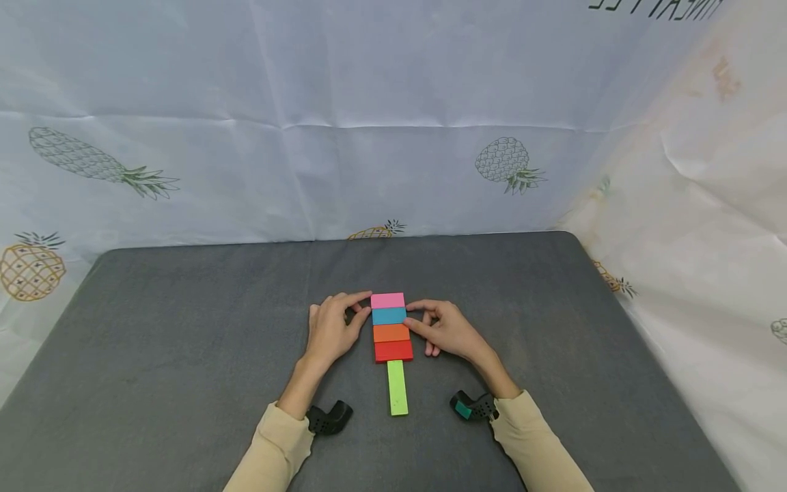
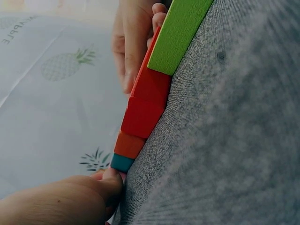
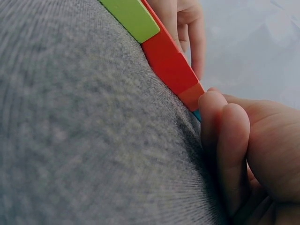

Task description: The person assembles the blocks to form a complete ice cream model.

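Pink, blue, orange and red blocks lie crosswise in a column, long sides together. Below the red one a light green block points lengthwise toward the person. My left hand is at the column's left side, index fingertip at the pink block's end and thumb by the blue one. Opposite it, my right hand has its index fingertip at the right ends of the upper blocks and its thumb at the blue-orange corner. In the left wrist view, the left thumb mostly hides the pink block.
A dark grey cloth covers the table. White sheets with pineapple prints hang behind it and on the right. Black wrist devices sit on both forearms, close over the cloth on either side of the green block.
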`<state>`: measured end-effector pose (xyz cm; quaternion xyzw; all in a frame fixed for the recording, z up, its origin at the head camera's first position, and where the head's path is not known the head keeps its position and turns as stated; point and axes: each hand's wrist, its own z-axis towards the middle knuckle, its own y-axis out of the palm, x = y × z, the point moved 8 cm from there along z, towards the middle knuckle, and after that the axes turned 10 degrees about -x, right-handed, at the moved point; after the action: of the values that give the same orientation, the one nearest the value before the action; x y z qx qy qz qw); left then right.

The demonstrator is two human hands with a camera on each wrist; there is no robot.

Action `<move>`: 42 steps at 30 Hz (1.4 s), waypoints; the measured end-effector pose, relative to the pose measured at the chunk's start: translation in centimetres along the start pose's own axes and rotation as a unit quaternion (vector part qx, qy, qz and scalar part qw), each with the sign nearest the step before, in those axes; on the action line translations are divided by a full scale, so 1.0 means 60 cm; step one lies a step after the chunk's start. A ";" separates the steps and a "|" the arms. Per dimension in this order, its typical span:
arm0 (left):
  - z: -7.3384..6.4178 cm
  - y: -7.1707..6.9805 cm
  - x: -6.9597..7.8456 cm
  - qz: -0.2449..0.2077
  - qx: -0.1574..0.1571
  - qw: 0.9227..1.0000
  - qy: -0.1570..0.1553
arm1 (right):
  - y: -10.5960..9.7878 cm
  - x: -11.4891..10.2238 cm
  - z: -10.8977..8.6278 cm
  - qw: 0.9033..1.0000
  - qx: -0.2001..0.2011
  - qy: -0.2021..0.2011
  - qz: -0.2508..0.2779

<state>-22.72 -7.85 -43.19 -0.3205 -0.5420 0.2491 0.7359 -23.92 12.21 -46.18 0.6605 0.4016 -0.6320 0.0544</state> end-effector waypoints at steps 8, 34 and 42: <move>0.003 0.002 -0.001 0.000 -0.006 1.000 -0.015 | -0.001 -0.003 0.000 1.000 0.000 -0.011 -0.003; 0.001 0.006 -0.001 -0.004 -0.006 1.000 -0.014 | -0.002 0.004 -0.003 1.000 -0.002 0.002 0.002; -0.002 0.005 -0.005 -0.017 -0.001 1.000 -0.012 | 0.001 0.006 -0.002 1.000 -0.003 -0.009 0.009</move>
<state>-22.72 -7.89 -43.63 -0.3085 -0.5568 0.2397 0.7331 -23.82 12.44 -46.50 0.6580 0.3970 -0.6365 0.0659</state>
